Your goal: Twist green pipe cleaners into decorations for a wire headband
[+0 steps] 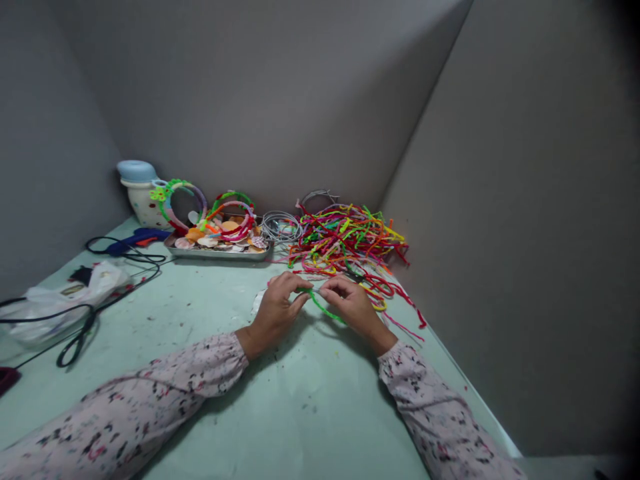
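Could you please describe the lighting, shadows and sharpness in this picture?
Head view: dim light, a broad darker patch on the back wall; head view: soft shadows on the table beside both sleeves; head view: the top right corner fades to black; head view: fine detail between the fingers is too soft to make out clearly.

The left hand pinches a green pipe cleaner, and the right hand pinches a thin grey bit. Behind, a metal tray of shells sits near a messy, colorful pipe cleaner pile.
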The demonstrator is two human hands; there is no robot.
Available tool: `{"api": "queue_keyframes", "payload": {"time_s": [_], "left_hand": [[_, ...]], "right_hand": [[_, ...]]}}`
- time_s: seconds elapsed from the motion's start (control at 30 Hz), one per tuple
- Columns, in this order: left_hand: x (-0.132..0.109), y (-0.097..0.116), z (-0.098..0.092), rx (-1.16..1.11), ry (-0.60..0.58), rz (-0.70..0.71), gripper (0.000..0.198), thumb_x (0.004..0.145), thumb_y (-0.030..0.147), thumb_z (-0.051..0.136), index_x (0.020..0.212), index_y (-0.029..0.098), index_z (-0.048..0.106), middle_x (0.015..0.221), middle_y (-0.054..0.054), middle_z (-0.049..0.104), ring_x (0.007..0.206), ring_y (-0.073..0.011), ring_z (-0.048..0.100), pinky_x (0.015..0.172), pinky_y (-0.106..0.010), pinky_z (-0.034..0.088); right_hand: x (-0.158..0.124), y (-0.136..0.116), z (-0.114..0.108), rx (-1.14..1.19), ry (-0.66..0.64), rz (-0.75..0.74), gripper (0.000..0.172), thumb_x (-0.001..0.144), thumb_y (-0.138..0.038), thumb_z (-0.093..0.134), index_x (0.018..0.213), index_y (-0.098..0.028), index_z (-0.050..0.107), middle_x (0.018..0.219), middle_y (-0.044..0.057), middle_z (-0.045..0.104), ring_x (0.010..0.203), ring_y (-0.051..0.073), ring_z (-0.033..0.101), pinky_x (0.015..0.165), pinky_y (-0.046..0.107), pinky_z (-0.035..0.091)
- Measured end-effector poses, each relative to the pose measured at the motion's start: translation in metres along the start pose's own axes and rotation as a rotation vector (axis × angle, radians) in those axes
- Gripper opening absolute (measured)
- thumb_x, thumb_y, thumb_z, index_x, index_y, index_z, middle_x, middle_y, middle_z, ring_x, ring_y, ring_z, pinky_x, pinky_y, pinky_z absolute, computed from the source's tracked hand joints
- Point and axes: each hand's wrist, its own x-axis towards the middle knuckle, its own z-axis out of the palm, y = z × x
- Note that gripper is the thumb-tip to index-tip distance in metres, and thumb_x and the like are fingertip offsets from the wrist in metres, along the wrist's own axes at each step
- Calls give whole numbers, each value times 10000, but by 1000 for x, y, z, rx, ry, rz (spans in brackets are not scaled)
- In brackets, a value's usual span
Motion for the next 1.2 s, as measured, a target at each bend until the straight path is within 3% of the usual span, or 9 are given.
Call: {"api": "queue_keyframes", "payload": {"time_s": [0.43,0.67,1.2], "left_hand": [[0,4,-2,1,-32,-34,88,840,180,642,924,203,642,893,-20,670,891,-188,597,852,-361,416],[0,7,-3,-8,-52,-76,59,844,193,634,902,201,642,879,-19,665,879,-190,593,848,-361,399],[0,11,-3,45,-85,-121,56,826,189,637,877,205,621,866,-5,655,868,-185,589,873,-372,378]], "right_hand": [[1,1,-3,54,-67,53,168,820,-348,636,782,-188,675,782,14,622,720,153,548,666,284,419],[0,-7,-5,17,-79,-19,123,836,-294,618,773,-201,669,777,12,635,755,162,566,710,293,423],[1,6,-2,-3,-48,-66,103,836,-254,608,771,-217,679,803,21,654,814,180,581,756,324,440]]}}
